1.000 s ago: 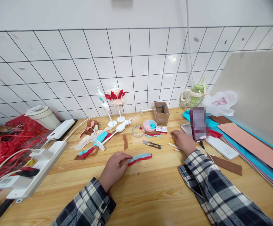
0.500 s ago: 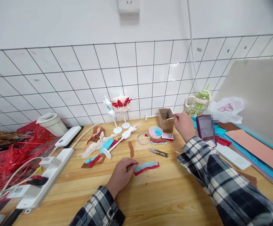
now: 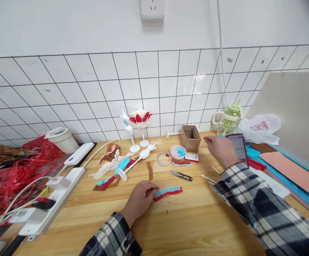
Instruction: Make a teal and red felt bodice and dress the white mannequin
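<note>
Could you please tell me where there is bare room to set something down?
The widest patch, bare but for a speck, lies on the near side of the red-and-blue strip, between the plaid sleeves; another between the power strip and left hand. It is crowded around the pink bowl and cardboard box.

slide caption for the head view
Left hand holds a blue-and-red strip; right hand near a cardboard box.
</note>
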A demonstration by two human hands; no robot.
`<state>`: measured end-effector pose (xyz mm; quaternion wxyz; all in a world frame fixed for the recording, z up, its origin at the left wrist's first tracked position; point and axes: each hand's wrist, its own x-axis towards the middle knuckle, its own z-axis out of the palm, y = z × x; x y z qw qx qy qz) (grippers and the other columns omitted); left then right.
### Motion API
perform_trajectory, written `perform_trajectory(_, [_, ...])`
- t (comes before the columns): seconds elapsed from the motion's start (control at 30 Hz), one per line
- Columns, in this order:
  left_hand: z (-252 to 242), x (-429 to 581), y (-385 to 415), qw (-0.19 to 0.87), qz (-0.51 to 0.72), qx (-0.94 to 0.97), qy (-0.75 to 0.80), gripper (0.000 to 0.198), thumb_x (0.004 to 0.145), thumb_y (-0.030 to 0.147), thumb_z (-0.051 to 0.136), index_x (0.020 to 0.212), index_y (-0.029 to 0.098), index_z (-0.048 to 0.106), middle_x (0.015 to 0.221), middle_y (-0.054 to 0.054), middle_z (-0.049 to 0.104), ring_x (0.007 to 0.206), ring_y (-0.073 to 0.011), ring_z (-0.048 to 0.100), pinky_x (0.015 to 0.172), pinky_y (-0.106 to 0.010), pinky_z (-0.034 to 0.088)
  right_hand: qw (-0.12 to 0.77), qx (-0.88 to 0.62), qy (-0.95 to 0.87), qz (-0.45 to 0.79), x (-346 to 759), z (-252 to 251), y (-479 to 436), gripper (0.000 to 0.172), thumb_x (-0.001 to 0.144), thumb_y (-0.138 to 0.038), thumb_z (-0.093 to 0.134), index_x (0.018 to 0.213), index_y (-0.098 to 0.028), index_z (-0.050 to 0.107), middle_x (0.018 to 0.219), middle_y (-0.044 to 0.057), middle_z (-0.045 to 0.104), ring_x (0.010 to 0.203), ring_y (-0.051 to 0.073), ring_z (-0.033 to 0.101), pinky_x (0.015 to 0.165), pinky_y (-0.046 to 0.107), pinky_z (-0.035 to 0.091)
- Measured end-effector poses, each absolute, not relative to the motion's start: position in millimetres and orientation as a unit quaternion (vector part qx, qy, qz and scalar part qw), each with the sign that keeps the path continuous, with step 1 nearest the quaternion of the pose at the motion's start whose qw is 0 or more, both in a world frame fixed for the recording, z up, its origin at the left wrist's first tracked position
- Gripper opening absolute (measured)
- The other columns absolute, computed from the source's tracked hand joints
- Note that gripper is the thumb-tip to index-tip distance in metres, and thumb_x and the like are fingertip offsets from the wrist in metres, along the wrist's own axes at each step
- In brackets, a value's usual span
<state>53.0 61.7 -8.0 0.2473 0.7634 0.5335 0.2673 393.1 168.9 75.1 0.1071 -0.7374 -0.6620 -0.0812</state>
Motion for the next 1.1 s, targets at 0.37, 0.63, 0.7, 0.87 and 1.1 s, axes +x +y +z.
perform_trajectory(0.37, [-13.4, 55.3, 64.9, 0.266, 0.304, 0.724, 0.559, 0.019, 0.082, 0.024, 0.054, 0.086, 0.022, 0.072, 0.089, -0.004, 0.074, 0.085, -0.0204, 0.067, 0.078, -0.032, 0.053, -0.064, -0.745, -0.664, -0.017, 445.0, -10.3, 76.6, 0.016, 0.087, -0.023, 0.050, 0.089, -0.015, 0.063, 0.085, 0.015, 0.070, 0.082, 0.029, 0.069, 0.062, 0.033, 0.045])
perform_trajectory(0.63, [-13.4, 54.1, 61.5, 0.255, 0.314, 0.724, 0.559, 0.018, 0.082, 0.027, 0.054, 0.086, 0.023, 0.071, 0.090, -0.003, 0.074, 0.085, -0.0199, 0.068, 0.080, -0.033, 0.053, -0.011, -0.740, -0.669, -0.071, 434.1, -12.0, 78.7, 0.023, 0.094, -0.024, 0.038, 0.090, -0.016, 0.059, 0.086, 0.010, 0.070, 0.070, 0.024, 0.068, 0.050, 0.028, 0.037])
perform_trajectory(0.7, [-13.3, 54.2, 61.2, 0.254, 0.316, 0.723, 0.559, 0.019, 0.082, 0.027, 0.054, 0.087, 0.022, 0.071, 0.090, -0.004, 0.074, 0.086, -0.0200, 0.068, 0.081, -0.033, 0.053, 0.026, -0.726, -0.680, -0.102, 428.2, -7.4, 71.0, 0.025, 0.095, -0.029, 0.038, 0.092, -0.019, 0.060, 0.087, 0.008, 0.070, 0.069, 0.022, 0.068, 0.050, 0.027, 0.037])
perform_trajectory(0.87, [-13.3, 54.4, 61.5, 0.255, 0.322, 0.720, 0.559, 0.020, 0.084, 0.029, 0.053, 0.089, 0.022, 0.071, 0.091, -0.004, 0.073, 0.086, -0.0202, 0.067, 0.081, -0.034, 0.053, 0.199, -0.564, -0.776, -0.200, 419.7, 3.5, 39.5, 0.025, 0.095, -0.029, 0.043, 0.105, -0.026, 0.067, 0.094, 0.006, 0.073, 0.084, 0.020, 0.069, 0.069, 0.030, 0.049])
perform_trajectory(1.1, [-12.9, 54.0, 60.1, 0.255, 0.327, 0.722, 0.555, 0.021, 0.084, 0.031, 0.053, 0.088, 0.022, 0.071, 0.090, -0.004, 0.073, 0.085, -0.0199, 0.067, 0.080, -0.034, 0.054, 0.398, -0.325, -0.835, -0.197, 396.2, 18.8, 12.2, 0.032, 0.088, -0.015, 0.055, 0.113, -0.033, 0.065, 0.109, 0.001, 0.071, 0.103, 0.017, 0.066, 0.082, 0.029, 0.056])
